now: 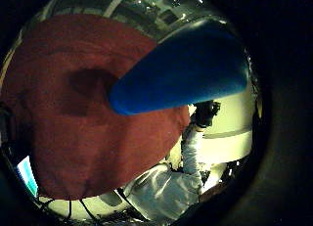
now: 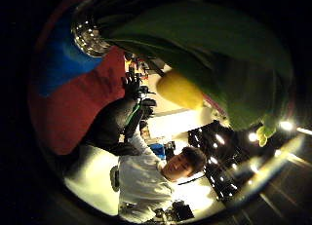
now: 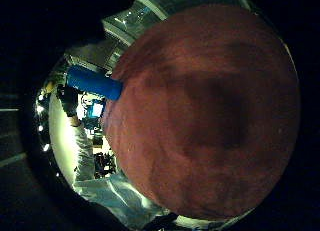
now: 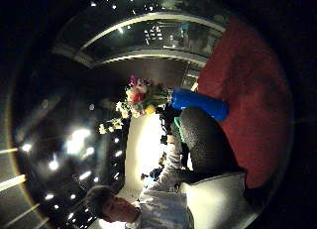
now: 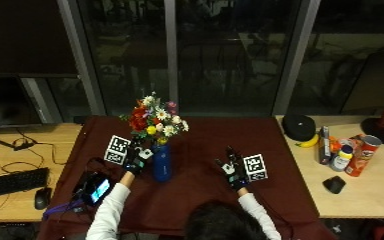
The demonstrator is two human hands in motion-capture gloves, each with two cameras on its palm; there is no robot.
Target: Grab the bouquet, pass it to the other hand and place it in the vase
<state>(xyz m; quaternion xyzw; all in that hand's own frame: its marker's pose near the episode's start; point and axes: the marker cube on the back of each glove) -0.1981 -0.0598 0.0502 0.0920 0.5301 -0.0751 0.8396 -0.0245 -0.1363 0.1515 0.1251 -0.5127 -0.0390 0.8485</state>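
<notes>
Bouquet [image 5: 155,121]: mixed red, white and yellow flowers, standing upright in the vase. Vase [image 5: 161,162]: blue, upright on the dark red cloth [image 5: 205,195] that covers the middle of the desk [image 5: 352,192]. Left hand [image 5: 136,159]: at the vase's 9 o'clock, just beside it and under the blooms; whether its fingers are clenched or released cannot be told. Right hand [image 5: 233,170]: at the vase's 3 o'clock, apart from it, over the cloth, fingers relaxed, grasping nothing.
</notes>
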